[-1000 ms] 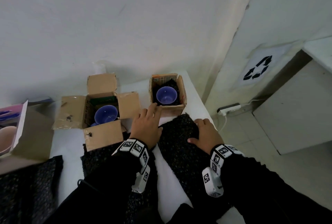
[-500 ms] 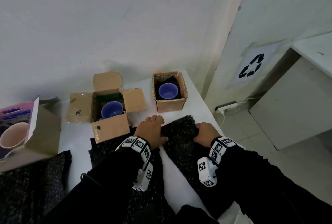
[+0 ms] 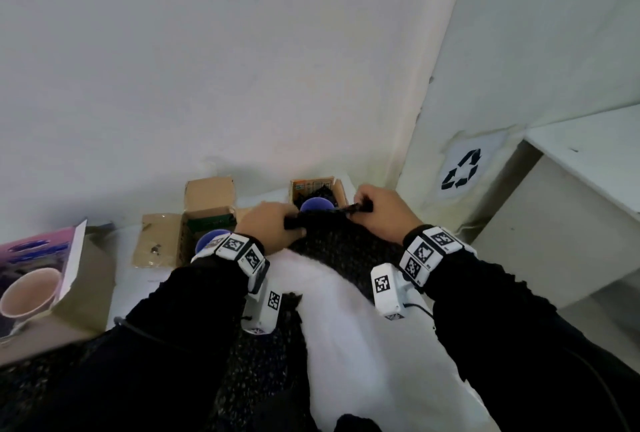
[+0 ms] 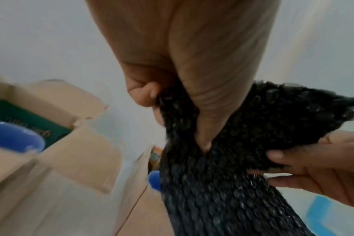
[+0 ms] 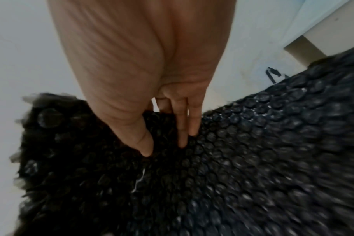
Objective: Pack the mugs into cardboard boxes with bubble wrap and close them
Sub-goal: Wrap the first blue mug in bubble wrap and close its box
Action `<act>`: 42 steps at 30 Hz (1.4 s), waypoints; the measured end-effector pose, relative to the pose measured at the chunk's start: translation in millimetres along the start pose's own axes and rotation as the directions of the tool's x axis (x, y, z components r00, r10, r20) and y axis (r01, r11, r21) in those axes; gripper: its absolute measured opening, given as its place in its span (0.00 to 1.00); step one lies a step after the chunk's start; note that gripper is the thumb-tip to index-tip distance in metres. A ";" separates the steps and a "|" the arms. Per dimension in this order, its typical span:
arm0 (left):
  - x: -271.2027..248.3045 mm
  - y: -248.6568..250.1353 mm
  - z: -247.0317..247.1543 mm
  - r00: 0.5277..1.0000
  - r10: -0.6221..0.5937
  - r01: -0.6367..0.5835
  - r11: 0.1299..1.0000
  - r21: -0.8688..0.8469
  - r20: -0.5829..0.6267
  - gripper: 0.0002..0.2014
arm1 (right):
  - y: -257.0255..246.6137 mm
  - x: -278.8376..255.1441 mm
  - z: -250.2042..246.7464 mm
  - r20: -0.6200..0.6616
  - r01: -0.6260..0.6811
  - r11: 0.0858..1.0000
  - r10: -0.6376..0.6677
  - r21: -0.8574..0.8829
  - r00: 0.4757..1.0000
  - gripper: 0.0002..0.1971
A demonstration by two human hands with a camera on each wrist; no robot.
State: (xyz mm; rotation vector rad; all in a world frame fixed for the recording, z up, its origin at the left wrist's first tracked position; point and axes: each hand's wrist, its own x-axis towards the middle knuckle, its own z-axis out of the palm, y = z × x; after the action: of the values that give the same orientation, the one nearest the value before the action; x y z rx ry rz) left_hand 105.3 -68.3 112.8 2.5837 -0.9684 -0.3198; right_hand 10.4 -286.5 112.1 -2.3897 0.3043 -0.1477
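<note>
Together gripping the far edge of the black bubble wrap sheet (image 3: 341, 241): left hand (image 3: 268, 229) pinching it, thumb pressed over curled fingers; right hand (image 3: 382, 215) curled round the other corner. Sheet lifted off the white tabletop (image 3: 353, 327), its held edge raised just in front of the small cardboard box (image 3: 341, 189) at the far right corner, blue mug (image 3: 317, 204) sitting inside. Second open box (image 3: 207, 213) with another blue mug (image 3: 209, 241) further left. Likely step: bringing wrap to the small box. Best done keeping both grips even, lowering the edge over the mug, then tucking down the sides without tipping the box.
</note>
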 end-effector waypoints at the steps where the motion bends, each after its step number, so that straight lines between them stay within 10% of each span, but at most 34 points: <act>1: 3.8 1.4 -11.1 0.993 0.002 -0.004 1.000 -0.013 -0.114 0.06 | -8.7 6.9 -7.3 -0.046 0.037 0.999 -0.036 0.024 0.998 0.09; 6: 21.9 18.1 -58.0 0.772 0.038 -0.062 0.998 -0.016 -0.634 0.12 | -44.5 40.6 -38.4 -0.265 0.289 0.957 -0.272 0.027 0.925 0.15; 10: 32.5 18.0 -79.4 0.553 0.268 -0.157 0.963 0.218 -0.789 0.22 | -53.5 63.5 -55.5 -0.402 0.483 0.875 -0.455 -0.036 0.795 0.16; 12: 32.9 15.3 -78.9 0.514 0.323 -0.158 0.946 0.282 -0.795 0.22 | -48.7 68.5 -52.7 -0.432 0.511 0.859 -0.473 -0.032 0.768 0.16; 15: 30.7 6.8 -59.3 0.595 0.383 -0.172 0.920 0.353 -0.707 0.17 | -24.1 74.5 -29.1 -0.374 0.471 0.882 -0.448 -0.034 0.812 0.14; 22: 28.8 -20.2 26.4 0.963 0.167 -0.081 0.927 0.366 -0.210 0.10 | 45.8 54.2 35.2 -0.170 0.312 0.871 -0.397 -0.380 0.902 0.11; 27: 31.0 -10.0 52.0 0.996 0.088 -0.079 0.874 0.479 0.005 0.15 | 51.2 47.6 59.9 0.090 0.509 0.712 -0.538 -0.483 0.838 0.17; 32: 33.6 12.7 35.6 0.995 0.071 -0.015 0.771 0.637 -0.063 0.12 | 62.6 59.0 74.4 0.120 0.506 0.722 -0.516 -0.473 0.848 0.19; 36: 49.5 -6.1 60.4 0.994 0.103 -0.058 0.820 0.570 -0.048 0.08 | 60.1 64.6 74.5 0.204 0.501 0.752 -0.460 -0.429 0.864 0.08; 42: 57.7 -15.7 74.2 0.997 0.065 -0.038 0.889 0.457 -0.044 0.25 | 67.7 67.7 80.6 0.271 0.510 0.674 -0.435 -0.535 0.859 0.20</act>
State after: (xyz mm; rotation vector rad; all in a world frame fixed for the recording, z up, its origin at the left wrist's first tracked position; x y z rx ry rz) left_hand 132.6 -114.8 34.2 2.9548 -1.2088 0.0057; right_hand 79.1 -300.7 8.4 -3.0483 -0.4182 -0.1596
